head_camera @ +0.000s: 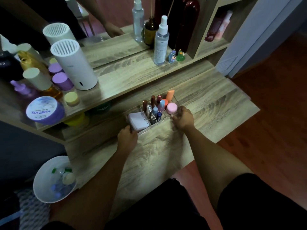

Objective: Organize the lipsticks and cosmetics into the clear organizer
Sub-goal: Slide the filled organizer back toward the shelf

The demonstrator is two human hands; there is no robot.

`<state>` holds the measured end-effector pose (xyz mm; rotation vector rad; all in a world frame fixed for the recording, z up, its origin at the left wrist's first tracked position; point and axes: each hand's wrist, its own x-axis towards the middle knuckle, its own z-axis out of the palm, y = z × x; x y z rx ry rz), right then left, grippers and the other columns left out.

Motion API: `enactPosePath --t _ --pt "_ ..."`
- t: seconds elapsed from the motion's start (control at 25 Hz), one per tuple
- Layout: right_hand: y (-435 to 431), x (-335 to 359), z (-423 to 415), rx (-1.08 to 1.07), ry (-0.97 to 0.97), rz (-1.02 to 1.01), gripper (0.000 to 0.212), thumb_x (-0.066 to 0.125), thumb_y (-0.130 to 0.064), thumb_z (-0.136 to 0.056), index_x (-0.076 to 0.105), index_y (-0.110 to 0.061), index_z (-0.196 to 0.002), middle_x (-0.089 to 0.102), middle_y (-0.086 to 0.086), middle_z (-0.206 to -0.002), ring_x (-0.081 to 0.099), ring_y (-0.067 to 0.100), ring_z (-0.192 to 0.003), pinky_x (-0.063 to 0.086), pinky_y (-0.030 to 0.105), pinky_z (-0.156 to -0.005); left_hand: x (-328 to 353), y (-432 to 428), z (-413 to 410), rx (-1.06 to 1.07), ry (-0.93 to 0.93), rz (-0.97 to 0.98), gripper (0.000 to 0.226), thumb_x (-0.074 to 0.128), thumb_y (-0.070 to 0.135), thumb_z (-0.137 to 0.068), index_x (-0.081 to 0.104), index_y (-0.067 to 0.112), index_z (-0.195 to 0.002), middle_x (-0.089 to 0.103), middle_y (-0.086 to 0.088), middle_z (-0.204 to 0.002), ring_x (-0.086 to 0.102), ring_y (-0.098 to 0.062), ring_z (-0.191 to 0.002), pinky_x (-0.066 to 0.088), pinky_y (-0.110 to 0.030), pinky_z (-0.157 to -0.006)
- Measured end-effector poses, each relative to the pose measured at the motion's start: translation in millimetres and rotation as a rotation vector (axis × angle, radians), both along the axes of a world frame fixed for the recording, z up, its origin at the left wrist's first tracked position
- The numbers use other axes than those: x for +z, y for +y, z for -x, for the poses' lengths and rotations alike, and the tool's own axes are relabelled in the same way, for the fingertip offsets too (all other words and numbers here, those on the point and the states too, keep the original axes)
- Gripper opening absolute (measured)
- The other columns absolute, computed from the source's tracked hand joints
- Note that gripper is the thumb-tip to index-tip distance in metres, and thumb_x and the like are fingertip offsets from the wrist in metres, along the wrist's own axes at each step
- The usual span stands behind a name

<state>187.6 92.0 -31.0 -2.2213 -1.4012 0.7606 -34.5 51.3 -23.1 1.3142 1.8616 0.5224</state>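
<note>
The clear organizer (144,131) sits on the lower wooden desk surface (207,107). Several lipsticks (152,108) stand upright in its middle slots. A white compact case (138,121) lies in its left section. A pink round jar (172,108) and an orange tube (170,95) fill its right section. My left hand (127,135) grips the organizer's near-left corner. My right hand (183,117) holds its right end, fingers curled around the clear wall beside the pink jar.
A raised shelf (126,77) behind carries a white cylinder device (73,63), purple-capped bottles, a purple-lidded jar (44,110) and spray bottles (160,42). A mirror stands at the back. A white bin (53,180) with small items sits at lower left. My knees are under the desk's front edge.
</note>
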Motion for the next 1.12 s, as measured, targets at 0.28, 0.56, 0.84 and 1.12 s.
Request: enactPosePath --t 0.28,0.56,0.84,1.12 --pt "18.2 6.6 -36.5 -0.030 -0.014 0.043 0.058 0.070 -0.019 -0.081 0.046 0.001 -0.130 0.059 0.024 -0.127 0.054 0.036 -0.119 0.043 0.042 -0.103 -2.5 24.0 -32.4 -0.064 0.013 -0.011 0.023 0.049 0.008 -0.087 0.061 -0.005 -0.103 0.065 -0.031 -0.106 0.059 -0.040 -0.099 0.047 -0.041 -0.083" --pt "34.3 9.3 -79.3 -0.074 0.003 0.015 0.049 0.070 -0.018 -0.080 0.053 0.001 -0.123 0.062 0.024 -0.122 0.057 0.039 -0.114 0.047 0.043 -0.098 -4.7 47.8 -75.6 -0.086 0.010 -0.034 0.021 0.052 0.010 -0.088 0.062 -0.003 -0.101 0.066 -0.030 -0.105 0.061 -0.039 -0.097 0.046 -0.038 -0.079" --pt "60.6 11.9 -134.8 -0.076 -0.046 0.052 0.050 0.069 -0.019 -0.082 0.051 -0.002 -0.125 0.059 0.024 -0.125 0.056 0.038 -0.114 0.046 0.040 -0.097 -4.8 74.9 -129.7 -0.149 0.000 -0.047 0.022 0.050 0.009 -0.089 0.061 -0.002 -0.103 0.066 -0.028 -0.105 0.061 -0.037 -0.096 0.043 -0.035 -0.074" --pt "88.7 14.1 -176.6 -0.046 -0.079 0.049 0.043 0.064 -0.019 -0.084 0.053 -0.004 -0.123 0.059 0.024 -0.124 0.054 0.037 -0.116 0.044 0.037 -0.098 -7.1 98.9 -170.6 -0.103 -0.094 -0.003 0.019 0.051 0.010 -0.089 0.063 0.000 -0.101 0.068 -0.023 -0.100 0.063 -0.036 -0.090 0.050 -0.040 -0.074"
